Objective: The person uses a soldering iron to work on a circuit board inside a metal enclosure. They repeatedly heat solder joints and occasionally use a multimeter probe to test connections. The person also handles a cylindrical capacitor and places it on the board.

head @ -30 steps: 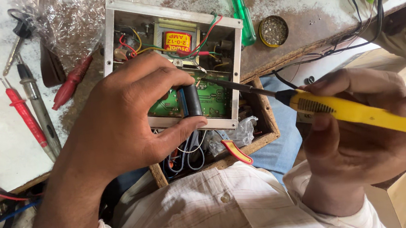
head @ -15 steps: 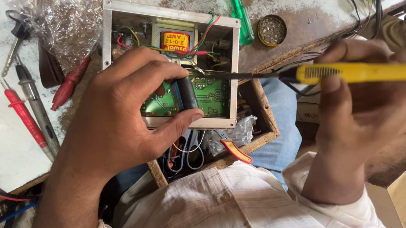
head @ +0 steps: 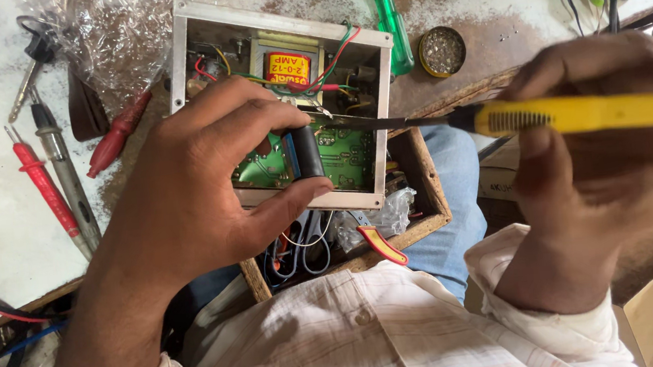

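Swung level since a second ago: yellow soldering iron [head: 591, 112], tip now reaching into the open metal case [head: 287, 103] from 3 o'clock. Rigid and light in the handle, hot at the metal end, so best taken by the yellow grip, where right hand [head: 590, 182] fingers wrap it closed. Left hand [head: 192, 196] fingers pinch a black cylindrical capacitor [head: 307, 152] over the green circuit board [head: 340, 154]; small, fragile at the leads. Red probes [head: 48, 190] lie on the surface at 9 o'clock, green screwdriver [head: 390, 18] at 12.
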A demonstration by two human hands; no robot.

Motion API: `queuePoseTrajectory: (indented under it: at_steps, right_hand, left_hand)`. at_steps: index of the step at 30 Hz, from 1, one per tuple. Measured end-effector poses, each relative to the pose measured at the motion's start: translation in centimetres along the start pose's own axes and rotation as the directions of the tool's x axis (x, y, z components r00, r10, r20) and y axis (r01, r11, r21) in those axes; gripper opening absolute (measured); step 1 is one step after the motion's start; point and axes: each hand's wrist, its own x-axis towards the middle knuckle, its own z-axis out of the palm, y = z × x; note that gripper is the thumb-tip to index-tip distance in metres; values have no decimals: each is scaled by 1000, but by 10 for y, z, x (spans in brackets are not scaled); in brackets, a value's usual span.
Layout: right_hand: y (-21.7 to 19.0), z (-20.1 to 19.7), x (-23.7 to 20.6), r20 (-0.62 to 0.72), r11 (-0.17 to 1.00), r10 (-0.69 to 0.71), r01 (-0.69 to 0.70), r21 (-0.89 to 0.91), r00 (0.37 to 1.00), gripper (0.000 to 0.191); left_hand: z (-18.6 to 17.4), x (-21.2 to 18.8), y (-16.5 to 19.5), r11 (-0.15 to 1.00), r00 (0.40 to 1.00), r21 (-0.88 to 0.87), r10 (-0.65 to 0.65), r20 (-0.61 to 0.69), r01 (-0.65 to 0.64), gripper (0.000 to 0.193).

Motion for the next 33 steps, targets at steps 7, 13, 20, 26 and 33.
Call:
queuePoseTrajectory:
  at_steps: [7,13,20,26,33]
  right_hand:
    - [-18,4,-9,-47,999,-18,16,-38,999,42]
    - [-31,0,-21,-117,991,-25,9,-136,993,25]
    - [-42,6,-30,-144,996,36,-47,-77,989,27]
    - [-38,18,-18,-94,1000,-12,10,-26,996,34]
    - [-30,14,-13,-6,994,-98,98,-51,995,50]
  left_hand:
    - [0,1,-1,999,1000,-39,2,12,-1,51]
    - [1,1,-3,999,1000,-44,31,-5,-31,54]
    - [4,3,-3,998,996,44,38,-78,-35,48]
    - [0,5,0,996,979,-84,-42,-200,25,42]
    - [0,8,3,997,978,-75,-36,-206,21,42]
